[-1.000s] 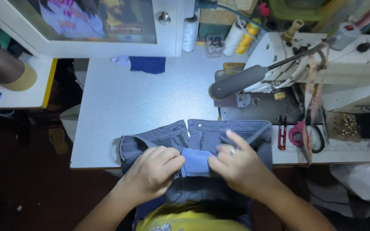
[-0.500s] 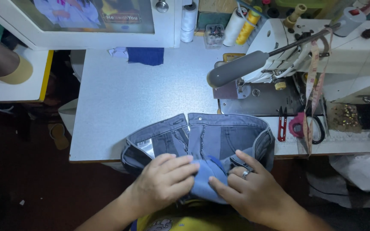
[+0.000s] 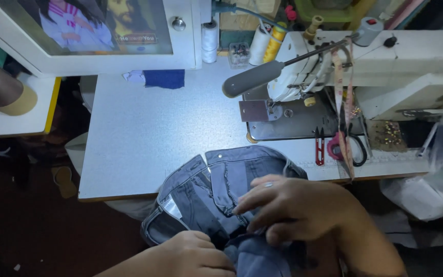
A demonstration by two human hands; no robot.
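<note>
denim jeans (image 3: 221,192) hung off table (image 3: 144,149) edge at 6 o'clock; left hand (image 3: 190,256) clenched, right hand (image 3: 288,208) pinching fabric. risk: slipping floorward.

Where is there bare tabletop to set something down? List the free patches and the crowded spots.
Free: the table's wide left half, bordered by the blue cloth, the sewing machine and the jeans. Crowded: the front edge under the jeans and both hands, and the right strip with snips and scissors.
</note>
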